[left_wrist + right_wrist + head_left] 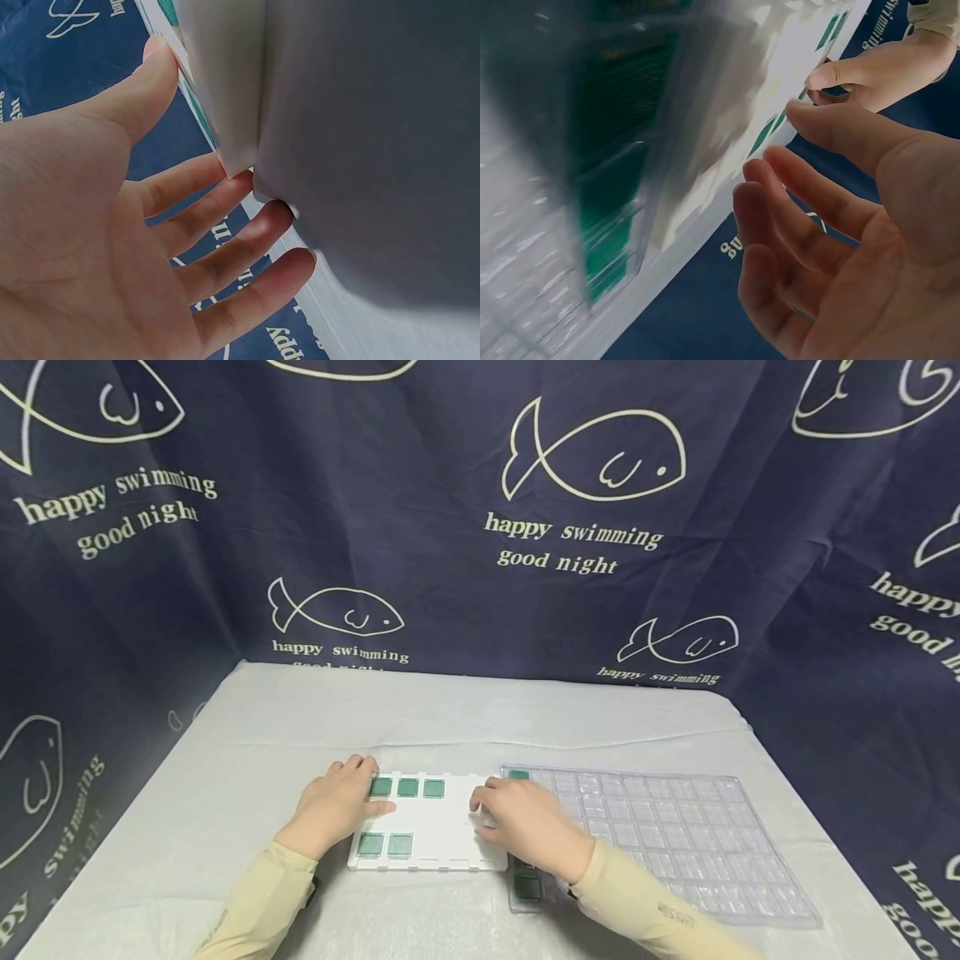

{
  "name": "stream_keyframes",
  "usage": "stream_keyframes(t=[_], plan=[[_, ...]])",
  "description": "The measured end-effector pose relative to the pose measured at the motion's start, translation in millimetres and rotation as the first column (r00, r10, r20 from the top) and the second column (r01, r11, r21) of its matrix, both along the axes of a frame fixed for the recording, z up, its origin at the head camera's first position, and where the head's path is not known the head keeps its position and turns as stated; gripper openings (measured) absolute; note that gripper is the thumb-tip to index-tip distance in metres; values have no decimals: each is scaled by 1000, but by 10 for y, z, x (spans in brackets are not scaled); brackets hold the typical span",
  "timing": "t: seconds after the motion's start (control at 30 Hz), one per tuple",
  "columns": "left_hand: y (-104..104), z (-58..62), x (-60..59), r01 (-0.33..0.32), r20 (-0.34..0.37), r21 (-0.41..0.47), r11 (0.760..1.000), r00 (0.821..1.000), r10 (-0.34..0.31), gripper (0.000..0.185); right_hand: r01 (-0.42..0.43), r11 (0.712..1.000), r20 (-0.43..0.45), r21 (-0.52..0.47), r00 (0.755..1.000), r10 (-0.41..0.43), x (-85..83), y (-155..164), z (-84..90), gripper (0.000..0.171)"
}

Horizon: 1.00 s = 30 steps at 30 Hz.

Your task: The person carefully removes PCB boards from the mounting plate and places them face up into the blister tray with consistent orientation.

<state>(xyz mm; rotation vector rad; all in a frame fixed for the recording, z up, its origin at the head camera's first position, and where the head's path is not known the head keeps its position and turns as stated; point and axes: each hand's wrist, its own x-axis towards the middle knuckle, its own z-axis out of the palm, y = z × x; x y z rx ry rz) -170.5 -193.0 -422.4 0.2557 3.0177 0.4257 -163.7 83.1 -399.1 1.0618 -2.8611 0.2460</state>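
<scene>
To do this well, the white flat rectangular board [450, 822] should probably be braced with light, even pressure — and the green square circuit-board pieces [433, 788] touched only by their edges. The left hand [335, 802] has its thumb on the board's top, fingers nearly straight at its left end, beside the pieces. The right hand [525, 822], half-curled with thumb apart and nothing visibly held, is over the right end — contact cannot be told — near the clear plastic compartment tray [678, 811].
</scene>
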Motion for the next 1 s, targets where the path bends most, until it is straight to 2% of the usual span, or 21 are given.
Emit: stream_keyframes(t=[0.37, 0.53, 0.8, 1.0], plan=[[-2, 11, 4, -2, -9, -7, 1000, 1000, 2, 54, -26, 1000, 7, -4, 1000, 26, -273, -347, -29, 28], [-7, -5, 2, 1, -14, -15, 1000, 1000, -2, 56, -22, 999, 11, 37, 1000, 21, -384, -502, -72, 31], [-5, -14, -5, 12, -27, -22, 1000, 1000, -12, 55, -21, 993, -5, 118, 1000, 22, -464, -651, -142, 31], [-16, -5, -11, 8, -23, -23, 1000, 1000, -8, 54, -3, 991, -12, 131, 1000, 5, -490, -682, -164, 28]])
